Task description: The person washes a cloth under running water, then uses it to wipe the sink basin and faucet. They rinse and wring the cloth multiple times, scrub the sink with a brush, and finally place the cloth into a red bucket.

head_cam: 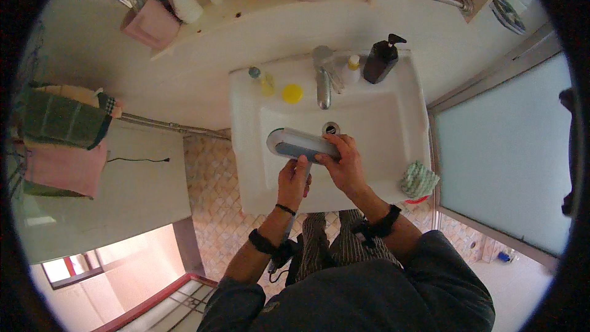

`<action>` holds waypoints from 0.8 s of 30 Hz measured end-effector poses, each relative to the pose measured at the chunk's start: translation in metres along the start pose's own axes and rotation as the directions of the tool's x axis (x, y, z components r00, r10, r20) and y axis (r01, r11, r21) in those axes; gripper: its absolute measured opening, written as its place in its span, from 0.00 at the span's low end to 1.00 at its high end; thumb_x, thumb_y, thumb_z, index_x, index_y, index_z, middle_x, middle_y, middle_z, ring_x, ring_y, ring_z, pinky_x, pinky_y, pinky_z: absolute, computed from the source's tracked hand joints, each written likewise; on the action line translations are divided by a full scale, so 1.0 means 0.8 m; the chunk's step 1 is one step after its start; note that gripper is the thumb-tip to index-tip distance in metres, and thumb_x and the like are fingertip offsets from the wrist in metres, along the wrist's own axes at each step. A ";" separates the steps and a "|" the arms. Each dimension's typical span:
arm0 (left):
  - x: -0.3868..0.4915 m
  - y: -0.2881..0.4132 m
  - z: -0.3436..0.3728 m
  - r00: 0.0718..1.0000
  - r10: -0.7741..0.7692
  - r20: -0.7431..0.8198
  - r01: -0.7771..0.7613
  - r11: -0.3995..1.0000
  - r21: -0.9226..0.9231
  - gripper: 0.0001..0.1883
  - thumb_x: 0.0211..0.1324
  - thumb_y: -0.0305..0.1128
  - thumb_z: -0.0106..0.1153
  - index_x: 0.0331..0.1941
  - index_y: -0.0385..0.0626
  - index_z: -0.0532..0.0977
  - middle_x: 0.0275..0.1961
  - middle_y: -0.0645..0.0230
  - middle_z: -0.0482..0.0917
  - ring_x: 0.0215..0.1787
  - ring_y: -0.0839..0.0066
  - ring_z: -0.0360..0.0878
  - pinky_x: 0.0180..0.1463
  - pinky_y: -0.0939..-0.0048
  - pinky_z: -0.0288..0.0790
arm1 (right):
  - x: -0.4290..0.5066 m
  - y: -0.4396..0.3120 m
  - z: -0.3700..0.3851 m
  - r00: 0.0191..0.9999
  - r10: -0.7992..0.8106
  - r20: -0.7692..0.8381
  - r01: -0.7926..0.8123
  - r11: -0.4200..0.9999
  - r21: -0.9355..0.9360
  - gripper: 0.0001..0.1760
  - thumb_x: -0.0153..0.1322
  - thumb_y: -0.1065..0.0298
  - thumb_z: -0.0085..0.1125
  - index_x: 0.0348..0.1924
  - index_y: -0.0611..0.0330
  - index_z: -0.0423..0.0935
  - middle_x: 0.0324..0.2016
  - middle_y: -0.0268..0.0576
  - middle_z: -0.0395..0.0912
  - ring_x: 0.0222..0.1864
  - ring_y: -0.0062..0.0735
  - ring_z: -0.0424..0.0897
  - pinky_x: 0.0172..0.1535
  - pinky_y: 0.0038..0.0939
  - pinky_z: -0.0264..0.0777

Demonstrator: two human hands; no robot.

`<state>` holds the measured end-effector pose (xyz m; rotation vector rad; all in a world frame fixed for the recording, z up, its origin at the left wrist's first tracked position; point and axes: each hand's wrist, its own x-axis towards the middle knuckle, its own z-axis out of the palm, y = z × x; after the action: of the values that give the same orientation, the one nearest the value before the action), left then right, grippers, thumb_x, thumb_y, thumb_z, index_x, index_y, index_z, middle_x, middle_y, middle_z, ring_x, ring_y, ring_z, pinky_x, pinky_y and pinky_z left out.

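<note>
Over the basin of a white ceramic sink (pixel 387 147) I hold a long, rounded grey-and-white head (pixel 295 144) on a handle; its exact kind cannot be told. My left hand (pixel 292 182) grips the handle just below the head, thumb up against its edge. My right hand (pixel 343 161) clasps the head's right end, fingers over the top and thumb on the near side. Just beyond that hand lies the round metal drain (pixel 331 129). The chrome faucet (pixel 324 90) points down over the basin, apart from the head.
On the sink's back ledge stand a dark pump bottle (pixel 380 61), a small white bottle (pixel 353 70), a yellow round item (pixel 292 94) and a clear bottle (pixel 266 84). A green scrubbing cloth (pixel 418 180) sits at the right rim. Towels (pixel 64 117) hang at left; a frosted panel (pixel 502 147) borders the right.
</note>
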<state>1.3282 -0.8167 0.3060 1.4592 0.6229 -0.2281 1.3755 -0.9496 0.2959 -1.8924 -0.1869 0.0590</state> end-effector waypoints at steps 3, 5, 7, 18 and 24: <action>-0.001 0.007 -0.003 0.997 -0.076 0.031 0.075 0.997 0.034 0.25 0.54 0.57 0.46 0.34 0.42 0.67 0.15 0.72 0.67 0.09 0.84 0.60 0.10 0.81 0.54 | 0.001 0.007 -0.001 0.993 -0.117 0.009 0.117 0.988 -0.104 0.27 0.54 0.70 0.65 0.47 0.59 0.68 0.43 0.47 0.67 0.43 0.41 0.70 0.44 0.32 0.68; -0.002 0.011 -0.004 0.995 -0.082 0.060 0.079 0.996 0.049 0.25 0.53 0.57 0.47 0.35 0.42 0.66 0.15 0.72 0.67 0.09 0.83 0.61 0.10 0.81 0.55 | -0.001 0.017 -0.007 0.989 -0.135 0.057 0.136 0.991 -0.012 0.30 0.54 0.73 0.65 0.49 0.59 0.66 0.44 0.46 0.67 0.45 0.40 0.70 0.46 0.31 0.68; -0.003 0.012 -0.005 0.994 -0.096 0.056 0.095 0.995 0.034 0.26 0.53 0.57 0.47 0.37 0.42 0.66 0.15 0.71 0.67 0.09 0.82 0.61 0.11 0.80 0.56 | -0.005 0.029 -0.013 0.989 -0.142 0.048 0.136 0.985 0.106 0.33 0.54 0.75 0.65 0.52 0.60 0.64 0.44 0.45 0.68 0.47 0.37 0.69 0.48 0.31 0.67; 0.007 -0.019 0.018 0.995 -0.034 0.096 0.033 0.999 0.016 0.22 0.52 0.55 0.49 0.38 0.47 0.67 0.17 0.69 0.72 0.16 0.77 0.74 0.21 0.75 0.70 | -0.007 0.038 -0.052 0.958 0.030 0.286 -0.203 0.776 0.598 0.26 0.61 0.78 0.56 0.52 0.69 0.62 0.45 0.46 0.70 0.47 0.33 0.70 0.51 0.31 0.65; -0.016 -0.018 0.040 0.989 0.144 -0.045 -0.117 0.921 0.371 0.38 0.44 0.65 0.48 0.50 0.43 0.66 0.38 0.60 0.78 0.38 0.67 0.76 0.41 0.67 0.70 | -0.021 0.044 -0.070 0.960 0.042 0.276 -0.136 0.933 0.333 0.21 0.64 0.74 0.51 0.49 0.70 0.61 0.43 0.44 0.67 0.42 0.31 0.69 0.45 0.27 0.65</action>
<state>1.3183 -0.8522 0.3001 1.8722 0.5563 -0.1949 1.3701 -1.0157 0.2802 -1.5302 -0.2543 0.3867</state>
